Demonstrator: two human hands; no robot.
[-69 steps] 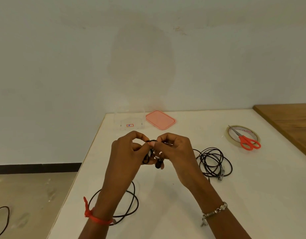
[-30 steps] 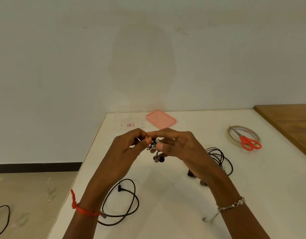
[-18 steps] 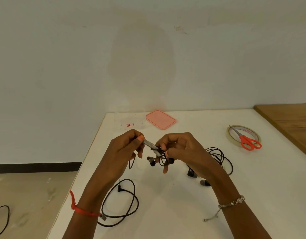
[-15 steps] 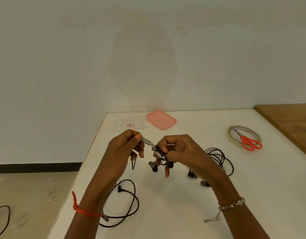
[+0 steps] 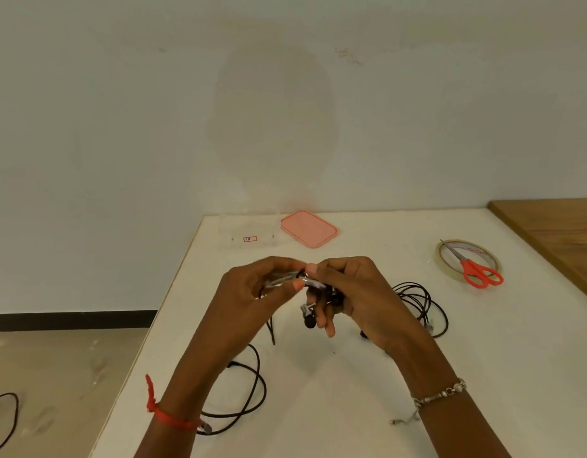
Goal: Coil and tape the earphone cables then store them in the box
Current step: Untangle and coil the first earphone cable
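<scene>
**Black earphone bundle pinched over white counter**

Black earphone cable [image 5: 320, 294], bunched small, held above the counter [image 5: 351, 375] between both hands. Left hand [image 5: 249, 295] closed, thumb and fingertips pinching a shiny strip, apparently clear tape [image 5: 282, 279], running across to the bundle. Right hand [image 5: 354, 292] curled shut around the coil, thumb tip meeting the left thumb, earbuds [image 5: 308, 317] dangling just below the fingers. Loose end of the same cable hanging from under the left hand down to the counter.

Second black cable [image 5: 249, 391] lying in open loops on the counter beneath the left wrist, near the edge. Third cable, coiled [image 5: 421, 302], on the counter just right of the right hand, partly hidden behind it.

Clear plastic box [image 5: 249, 231] at the far counter edge, lid off, with a small red-bordered label on its front. Pink lid [image 5: 308, 228] flat just beside it on the right. Tape roll [image 5: 444, 256] well to the right, orange-handled scissors [image 5: 477, 274] resting across it.
</scene>
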